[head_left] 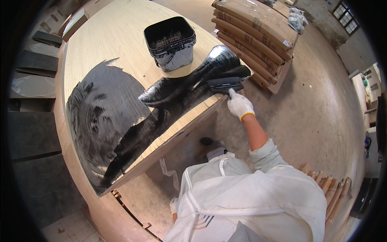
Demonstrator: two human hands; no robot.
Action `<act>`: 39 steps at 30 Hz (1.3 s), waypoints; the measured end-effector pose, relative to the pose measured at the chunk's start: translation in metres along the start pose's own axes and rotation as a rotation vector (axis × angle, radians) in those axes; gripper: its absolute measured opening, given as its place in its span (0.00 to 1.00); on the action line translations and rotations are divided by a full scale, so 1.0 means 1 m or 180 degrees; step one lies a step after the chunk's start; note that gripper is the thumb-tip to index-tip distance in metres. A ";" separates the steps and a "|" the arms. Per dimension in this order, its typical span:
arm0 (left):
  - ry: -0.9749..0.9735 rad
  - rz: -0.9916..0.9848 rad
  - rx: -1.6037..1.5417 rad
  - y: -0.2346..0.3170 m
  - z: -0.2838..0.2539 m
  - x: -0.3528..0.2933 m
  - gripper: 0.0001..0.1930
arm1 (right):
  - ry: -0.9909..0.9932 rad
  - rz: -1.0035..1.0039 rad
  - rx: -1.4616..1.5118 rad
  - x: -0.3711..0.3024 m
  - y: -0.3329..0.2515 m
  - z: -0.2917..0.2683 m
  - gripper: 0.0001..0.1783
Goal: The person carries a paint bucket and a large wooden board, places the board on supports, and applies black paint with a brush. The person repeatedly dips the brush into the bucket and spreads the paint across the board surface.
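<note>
My right hand, in a white knit glove with a yellow cuff, is closed on a dark, flat-bladed spreader. The blade rests in wet black coating at the right end of a pale wood-grain board. That coating runs as a glossy band along the near side, with a duller, swirled black patch at the left. On the board behind the band stands a square, black-smeared bucket with a dark inside. My left hand, also gloved, hangs low beside my body, its fingers mostly hidden.
Wrapped brown cardboard packages are stacked beyond the board's right corner. Dark panels lie along the left. A pale strip hangs under the board's near edge. More brown bundles are on the concrete floor at lower right.
</note>
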State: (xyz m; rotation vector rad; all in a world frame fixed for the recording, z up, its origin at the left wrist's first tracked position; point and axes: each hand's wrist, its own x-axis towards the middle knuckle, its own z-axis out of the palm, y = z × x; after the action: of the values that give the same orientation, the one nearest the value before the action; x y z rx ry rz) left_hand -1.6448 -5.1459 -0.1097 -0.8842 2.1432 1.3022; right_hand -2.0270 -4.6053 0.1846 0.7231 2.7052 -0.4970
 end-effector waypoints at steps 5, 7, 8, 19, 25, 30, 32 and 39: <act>0.0125 -0.0133 -0.0233 -0.010 -0.009 0.012 0.21 | -0.0460 -0.0662 -0.0205 -0.061 -0.055 0.010 0.35; 0.0158 -0.0165 -0.0395 -0.014 -0.014 0.010 0.21 | -0.0602 -0.0942 -0.0265 -0.085 -0.074 0.022 0.34; 0.0174 -0.0117 -0.0353 -0.014 -0.016 0.008 0.21 | -0.0687 -0.1073 -0.0269 -0.097 -0.081 0.026 0.34; 0.0233 -0.0656 -0.1013 0.019 0.015 -0.033 0.21 | -0.0225 -0.0956 -0.0799 -0.085 -0.014 0.003 0.30; -0.0022 -0.0051 -0.0815 -0.036 0.036 -0.044 0.19 | -0.0860 -0.1470 -0.0992 -0.129 -0.071 0.019 0.31; 0.0217 -0.0863 -0.1032 0.004 0.039 -0.057 0.19 | -0.0614 -0.1540 -0.0915 -0.125 -0.062 0.014 0.31; 0.0291 -0.1153 -0.1381 0.003 0.033 -0.058 0.19 | -0.0452 -0.1355 -0.1019 -0.115 -0.055 0.011 0.31; 0.0522 -0.1207 -0.1825 -0.024 0.020 -0.062 0.19 | -0.0696 -0.2064 -0.1270 -0.167 -0.122 0.056 0.32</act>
State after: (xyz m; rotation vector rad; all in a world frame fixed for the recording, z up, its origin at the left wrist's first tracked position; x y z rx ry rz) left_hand -1.5839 -5.1188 -0.0900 -1.5824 1.6009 1.7026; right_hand -1.9420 -4.7975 0.2260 -0.3085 2.6535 -0.1381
